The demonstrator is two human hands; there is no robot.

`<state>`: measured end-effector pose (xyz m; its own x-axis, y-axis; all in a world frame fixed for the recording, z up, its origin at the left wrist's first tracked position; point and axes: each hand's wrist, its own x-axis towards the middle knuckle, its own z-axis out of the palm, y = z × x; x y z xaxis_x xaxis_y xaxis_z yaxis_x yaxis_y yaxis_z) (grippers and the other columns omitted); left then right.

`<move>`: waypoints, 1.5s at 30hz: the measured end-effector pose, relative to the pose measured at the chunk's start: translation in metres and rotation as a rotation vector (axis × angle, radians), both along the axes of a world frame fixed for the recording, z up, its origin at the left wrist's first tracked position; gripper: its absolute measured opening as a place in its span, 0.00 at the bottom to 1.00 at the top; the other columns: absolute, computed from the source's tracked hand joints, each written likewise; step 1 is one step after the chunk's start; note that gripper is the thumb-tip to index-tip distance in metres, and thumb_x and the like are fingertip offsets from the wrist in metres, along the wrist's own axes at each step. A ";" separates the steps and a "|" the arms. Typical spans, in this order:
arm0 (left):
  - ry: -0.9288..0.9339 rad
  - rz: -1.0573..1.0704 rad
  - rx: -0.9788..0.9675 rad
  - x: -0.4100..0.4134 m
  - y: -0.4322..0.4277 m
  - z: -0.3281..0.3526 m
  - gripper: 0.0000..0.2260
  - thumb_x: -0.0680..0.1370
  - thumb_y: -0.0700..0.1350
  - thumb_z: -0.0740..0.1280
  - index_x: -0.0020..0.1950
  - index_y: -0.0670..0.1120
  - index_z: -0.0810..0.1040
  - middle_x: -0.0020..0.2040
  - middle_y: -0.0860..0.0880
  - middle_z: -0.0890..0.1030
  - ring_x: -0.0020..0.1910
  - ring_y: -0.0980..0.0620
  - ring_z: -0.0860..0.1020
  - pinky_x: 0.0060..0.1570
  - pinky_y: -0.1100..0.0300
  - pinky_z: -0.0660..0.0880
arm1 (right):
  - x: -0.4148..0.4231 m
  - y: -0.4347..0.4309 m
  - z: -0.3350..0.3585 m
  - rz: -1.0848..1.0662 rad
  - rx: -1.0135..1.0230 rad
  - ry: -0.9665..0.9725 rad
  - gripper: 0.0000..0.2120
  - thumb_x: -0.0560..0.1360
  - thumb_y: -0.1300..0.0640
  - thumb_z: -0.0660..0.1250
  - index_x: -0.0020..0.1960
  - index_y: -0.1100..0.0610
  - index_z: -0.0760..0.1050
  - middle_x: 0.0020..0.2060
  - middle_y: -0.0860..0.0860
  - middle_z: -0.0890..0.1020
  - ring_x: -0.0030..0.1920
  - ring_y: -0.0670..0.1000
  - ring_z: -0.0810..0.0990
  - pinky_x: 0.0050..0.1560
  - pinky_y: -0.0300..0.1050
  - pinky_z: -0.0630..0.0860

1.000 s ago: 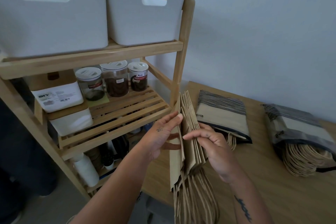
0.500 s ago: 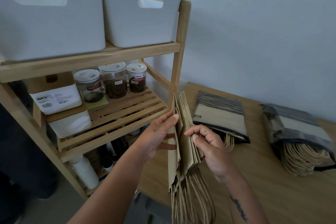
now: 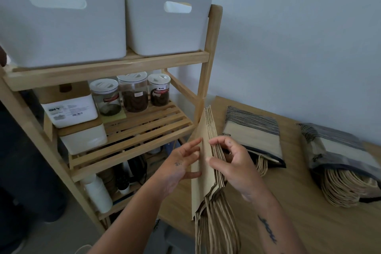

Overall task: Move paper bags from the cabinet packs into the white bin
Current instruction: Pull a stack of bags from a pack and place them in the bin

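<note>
Two hands meet on a stack of paper bags (image 3: 208, 130), which stands on edge in the air just in front of the wooden shelf (image 3: 204, 57) and over the near corner of the table (image 3: 309, 222); the stack's twisted handles (image 3: 216, 222) hang down below it. The right hand (image 3: 235, 165) grips the stack, thumb pressed on the face of the outermost bag and fingers curled round the far side; the left hand (image 3: 179, 167) lies against that same bag from the left, fingers nearly straight and touching the paper, thumb lower down by its edge; the bags fan slightly apart at the top.

Up on the top shelf sit the left white bin (image 3: 61, 31) and the right white bin (image 3: 165, 33), side by side, each with a handle slot facing me; the held stack is below them and well apart from both.

On the middle shelf stand three clear jars (image 3: 134, 93) with white lids, and beside them two white boxes (image 3: 70, 109) with wooden lids, one on the other; on the bottom shelf I can make out a white bottle (image 3: 99, 192) and a dark kettle (image 3: 134, 169).

On the table lie two packs in striped wrapping; the near pack (image 3: 253, 136) is just behind the right hand, the far pack (image 3: 340, 150) further right, each with paper handles spilling from its open end.
</note>
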<state>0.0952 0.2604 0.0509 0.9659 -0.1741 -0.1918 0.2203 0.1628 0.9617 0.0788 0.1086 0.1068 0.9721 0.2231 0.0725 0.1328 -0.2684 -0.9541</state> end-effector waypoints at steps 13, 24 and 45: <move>0.124 -0.076 0.262 -0.016 0.001 -0.063 0.30 0.75 0.52 0.68 0.74 0.58 0.59 0.71 0.49 0.67 0.68 0.51 0.68 0.69 0.49 0.67 | 0.042 0.007 0.007 0.117 -0.593 0.081 0.23 0.68 0.67 0.64 0.58 0.47 0.72 0.57 0.49 0.74 0.47 0.49 0.77 0.37 0.39 0.71; 0.013 0.067 0.200 -0.018 -0.002 -0.048 0.42 0.69 0.55 0.72 0.75 0.61 0.51 0.74 0.52 0.59 0.66 0.53 0.68 0.67 0.54 0.68 | 0.053 -0.073 -0.022 0.088 0.212 0.312 0.24 0.58 0.66 0.77 0.49 0.50 0.76 0.51 0.55 0.81 0.47 0.53 0.82 0.42 0.46 0.81; -0.413 0.118 0.225 0.042 0.012 0.143 0.43 0.64 0.38 0.76 0.73 0.57 0.59 0.65 0.54 0.71 0.59 0.54 0.76 0.59 0.55 0.76 | 0.114 -0.085 0.095 0.360 0.290 0.005 0.51 0.42 0.53 0.85 0.63 0.44 0.70 0.59 0.48 0.77 0.52 0.48 0.83 0.45 0.40 0.80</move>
<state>0.1374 0.2728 0.1941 0.9799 -0.0566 0.1914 -0.1946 -0.0587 0.9791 0.1931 0.0232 0.2023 0.8369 0.5178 0.1774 0.1641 0.0718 -0.9838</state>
